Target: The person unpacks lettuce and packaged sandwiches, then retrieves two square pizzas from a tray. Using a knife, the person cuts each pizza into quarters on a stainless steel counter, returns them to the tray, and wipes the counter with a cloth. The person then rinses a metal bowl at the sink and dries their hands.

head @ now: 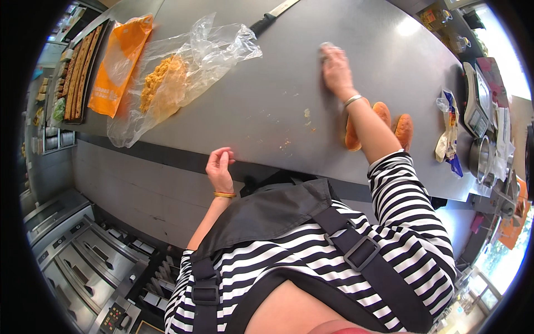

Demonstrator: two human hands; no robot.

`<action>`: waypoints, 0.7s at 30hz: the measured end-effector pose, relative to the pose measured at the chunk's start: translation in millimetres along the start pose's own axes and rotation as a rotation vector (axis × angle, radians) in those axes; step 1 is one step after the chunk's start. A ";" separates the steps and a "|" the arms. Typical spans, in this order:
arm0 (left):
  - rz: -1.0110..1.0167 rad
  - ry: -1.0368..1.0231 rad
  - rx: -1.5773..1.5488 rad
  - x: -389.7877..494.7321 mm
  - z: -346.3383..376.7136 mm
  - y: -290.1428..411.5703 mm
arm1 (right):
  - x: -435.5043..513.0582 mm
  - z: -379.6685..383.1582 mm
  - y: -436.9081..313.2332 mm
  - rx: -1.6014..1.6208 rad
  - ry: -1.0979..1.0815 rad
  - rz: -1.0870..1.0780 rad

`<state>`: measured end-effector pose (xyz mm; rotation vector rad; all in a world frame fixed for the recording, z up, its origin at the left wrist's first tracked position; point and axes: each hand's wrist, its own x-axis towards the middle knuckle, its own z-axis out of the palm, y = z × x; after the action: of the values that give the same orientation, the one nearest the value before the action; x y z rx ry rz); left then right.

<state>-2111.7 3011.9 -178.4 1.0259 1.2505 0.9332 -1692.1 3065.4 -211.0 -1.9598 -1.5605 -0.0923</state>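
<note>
My right hand (337, 72) reaches out over the steel worktable (275, 79), palm down and slightly blurred. Something small and pale shows at its fingertips, but what it is and whether the fingers grip it cannot be made out. Beneath and beside my right forearm lie three browned bread rolls (404, 128), partly hidden by the arm. My left hand (220, 167) hovers at the table's near edge, fingers curled in against the thumb, with nothing visible in it. Crumbs and pale smears (308, 115) dot the steel between my hands.
At left, a clear plastic bag (208, 54) holds orange-yellow crumbly food (162, 83), beside an orange printed packet (121, 62) and a tray of long baked strips (83, 75). A knife (267, 18) lies at the far edge. Rightward are a crumpled packet (449, 129), scale (475, 100) and metal bowl (479, 158).
</note>
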 end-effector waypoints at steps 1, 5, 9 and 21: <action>-0.085 -0.048 -0.076 -4.2 -3.6 -2.4 | -10.0 3.0 -30.8 0.057 -0.030 -0.096; -0.577 -0.267 -0.323 -13.5 -12.7 -16.4 | -65.6 -7.8 -128.4 0.174 -0.163 -0.106; -0.693 -0.490 -0.494 -12.4 -21.8 -31.4 | -85.3 -44.7 -150.4 0.545 -0.066 0.170; -1.115 -1.010 -0.840 -4.7 29.3 -95.7 | -157.7 -28.7 -153.7 -0.061 0.169 0.421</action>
<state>-2082.7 2977.1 -267.8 -0.0360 0.3098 -0.0555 -1868.5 2932.0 -189.5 -2.2229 -1.0257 -0.1273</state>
